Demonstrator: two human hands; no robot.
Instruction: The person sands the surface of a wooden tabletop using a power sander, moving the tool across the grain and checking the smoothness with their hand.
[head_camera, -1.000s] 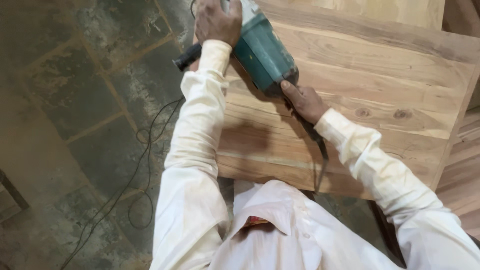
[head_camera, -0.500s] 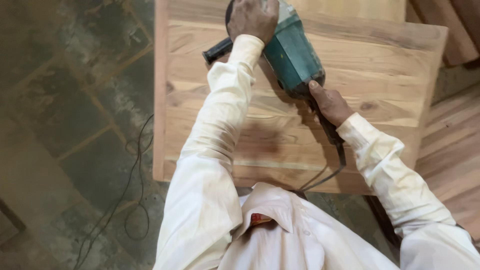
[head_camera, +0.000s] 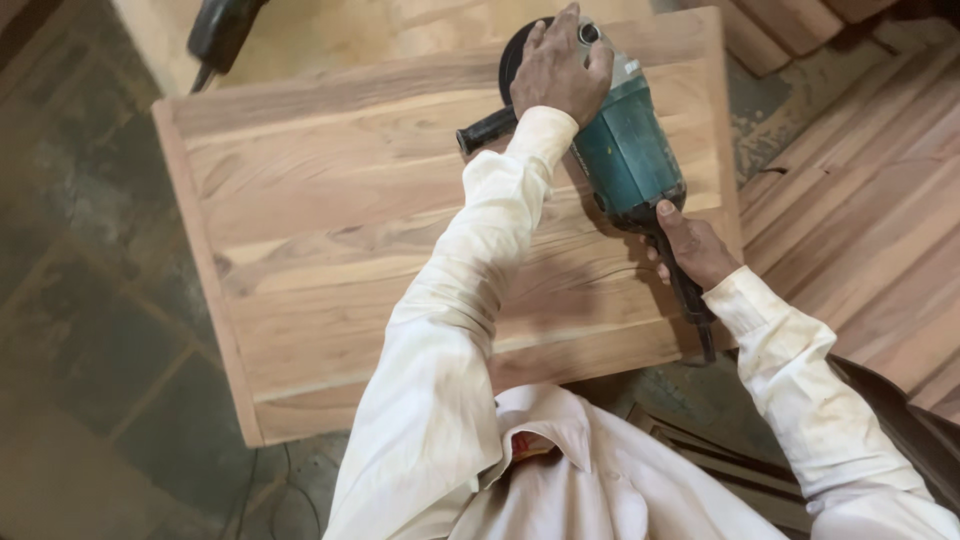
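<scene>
A large teal angle grinder (head_camera: 628, 150) rests on a light wooden tabletop (head_camera: 330, 250), near its far right corner. My left hand (head_camera: 558, 70) presses down on the grinder's head, over the dark disc guard, with the black side handle (head_camera: 486, 131) sticking out to the left. My right hand (head_camera: 694, 246) grips the grinder's rear handle, where the black cord runs off the table's near edge. Both of my arms are in dusty white sleeves.
Stacked wooden planks (head_camera: 860, 220) lie to the right of the table. A dark tool (head_camera: 220, 30) hangs at the top left. Grey stone floor (head_camera: 90, 330) lies to the left, with a thin cable (head_camera: 265, 470) near my body.
The view has swung left, so the whole tabletop now shows. The grinder and both hands sit further right in view, close to the table's right edge.
</scene>
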